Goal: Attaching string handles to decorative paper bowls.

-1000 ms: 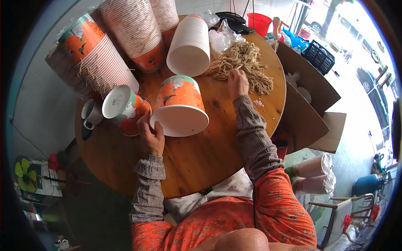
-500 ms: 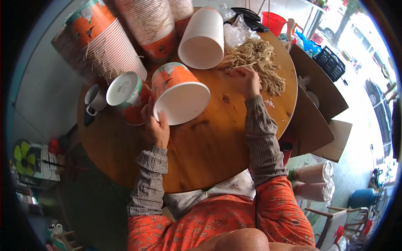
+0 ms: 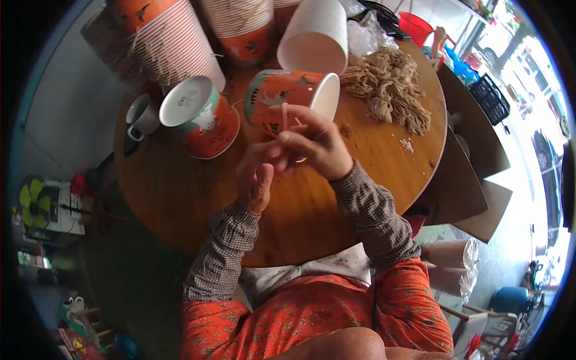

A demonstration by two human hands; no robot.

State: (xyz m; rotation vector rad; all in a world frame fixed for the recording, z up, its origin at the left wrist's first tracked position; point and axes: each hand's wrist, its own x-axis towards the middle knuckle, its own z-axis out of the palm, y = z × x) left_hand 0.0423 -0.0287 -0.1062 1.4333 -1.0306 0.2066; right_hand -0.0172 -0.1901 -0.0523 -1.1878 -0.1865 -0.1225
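Observation:
In front of me an orange paper bucket (image 3: 285, 90) with a green band lies on its side, its white opening turned right. My right hand (image 3: 318, 141) is in front of it, pinching a thin pale cord (image 3: 284, 115) between the fingers. My left hand (image 3: 258, 171) meets it from the left, its thumb apart and its slightly blurred fingers reaching to the right fingertips. Whether those fingers touch the cord is hidden. A second orange bucket (image 3: 210, 129) stands upside down on the left. A heap of tan cords (image 3: 393, 87) lies at the right.
Tall stacks of nested paper buckets (image 3: 180, 45) rise at the back left, beside a grey mug (image 3: 143, 117). A white stack of buckets (image 3: 315, 36) lies behind. Clear plastic bags (image 3: 369, 36) sit beyond the cords. An open cardboard box (image 3: 459, 174) adjoins the round wooden table (image 3: 300, 222) on the right.
My right hand has come from the cord heap to the middle with a cord. My left hand has let go of the bucket, whose opening now faces right instead of toward me.

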